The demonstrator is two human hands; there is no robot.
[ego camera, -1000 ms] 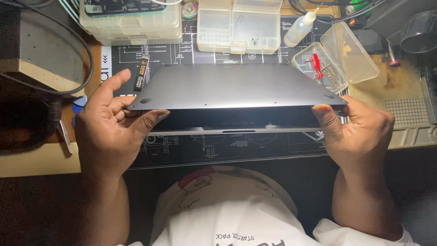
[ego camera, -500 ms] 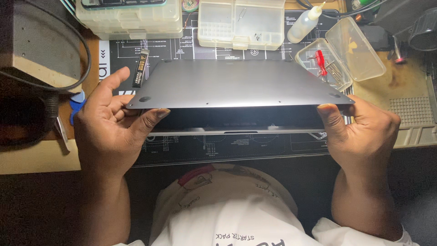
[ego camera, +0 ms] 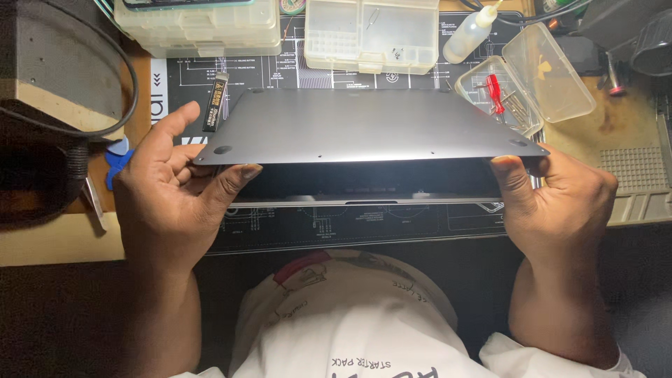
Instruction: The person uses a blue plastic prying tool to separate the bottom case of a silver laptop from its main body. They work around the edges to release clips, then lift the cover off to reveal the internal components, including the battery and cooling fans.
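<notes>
While both hands grip it, grey cover (ego camera: pixel 364 126) hides laptop's inside.

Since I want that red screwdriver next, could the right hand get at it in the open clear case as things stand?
Probably not at once. The right hand grips the near right corner of the grey bottom cover. The red screwdriver lies uncovered in the open clear case just beyond that corner, so the way looks free once the hand lets go.
</notes>
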